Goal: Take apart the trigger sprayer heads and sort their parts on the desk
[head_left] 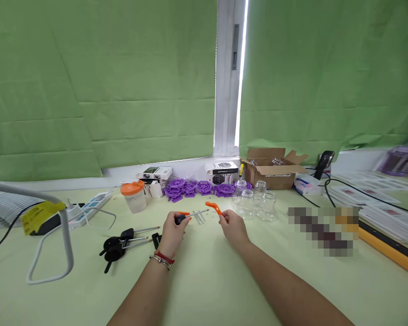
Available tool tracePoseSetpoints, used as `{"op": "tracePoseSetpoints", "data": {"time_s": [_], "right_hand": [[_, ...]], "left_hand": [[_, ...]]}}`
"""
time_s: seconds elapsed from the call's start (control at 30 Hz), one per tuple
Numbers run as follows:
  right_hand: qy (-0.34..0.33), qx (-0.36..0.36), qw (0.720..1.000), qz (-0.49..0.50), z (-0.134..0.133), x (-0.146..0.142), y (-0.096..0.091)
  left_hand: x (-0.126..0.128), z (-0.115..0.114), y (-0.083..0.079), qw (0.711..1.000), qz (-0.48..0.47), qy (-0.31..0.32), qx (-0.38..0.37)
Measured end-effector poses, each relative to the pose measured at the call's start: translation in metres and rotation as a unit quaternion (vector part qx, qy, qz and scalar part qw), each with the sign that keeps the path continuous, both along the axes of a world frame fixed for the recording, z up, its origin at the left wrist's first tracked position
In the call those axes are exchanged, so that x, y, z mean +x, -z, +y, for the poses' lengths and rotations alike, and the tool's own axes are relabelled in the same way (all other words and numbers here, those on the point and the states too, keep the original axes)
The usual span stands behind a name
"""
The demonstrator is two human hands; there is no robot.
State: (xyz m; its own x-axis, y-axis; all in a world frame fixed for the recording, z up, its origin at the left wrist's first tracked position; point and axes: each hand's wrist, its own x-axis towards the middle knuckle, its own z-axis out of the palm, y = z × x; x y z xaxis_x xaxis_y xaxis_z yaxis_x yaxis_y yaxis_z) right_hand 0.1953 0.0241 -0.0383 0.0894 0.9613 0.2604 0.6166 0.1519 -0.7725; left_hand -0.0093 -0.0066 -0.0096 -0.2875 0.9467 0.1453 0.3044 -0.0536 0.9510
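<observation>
My left hand (172, 233) is closed around a black-handled metal rod (197, 213), which points right and slightly up. Beside those fingers shows an orange piece (183, 213); whether the hand grips it too is unclear. In my right hand (234, 227), a slim bent orange handle (213, 207) is pinched between the fingers, tilted up to the left. The rod's tip ends just short of it. Thin metal rods (199, 218) lie on the table between the hands. Left of my left wrist rest several black parts with metal shafts (117, 246).
Purple openwork plates (204, 187) are piled at the back. Clear glass jars (247, 203) stand beyond my right hand, before an open cardboard box (274, 174). An orange-lidded cup (133, 199), a power strip (91, 208) and a white bent tube frame (66, 244) are left.
</observation>
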Motion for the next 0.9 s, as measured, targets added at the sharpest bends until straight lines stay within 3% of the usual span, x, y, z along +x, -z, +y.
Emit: {"op": "tracePoseSetpoints", "data": {"time_s": [0.17,0.37,0.9], "right_hand": [[0.003,0.041,0.996,-0.077,-0.003,0.000,-0.003],[0.001,0.057,0.991,-0.124,-0.001,-0.003,-0.003],[-0.011,0.078,0.984,-0.160,-0.005,-0.005,-0.006]], "left_hand": [[0.001,0.001,0.011,0.998,0.010,0.045,0.035],[0.007,-0.002,0.010,0.995,0.030,0.080,0.057],[0.003,0.003,0.013,0.997,0.013,0.050,0.055]]}}
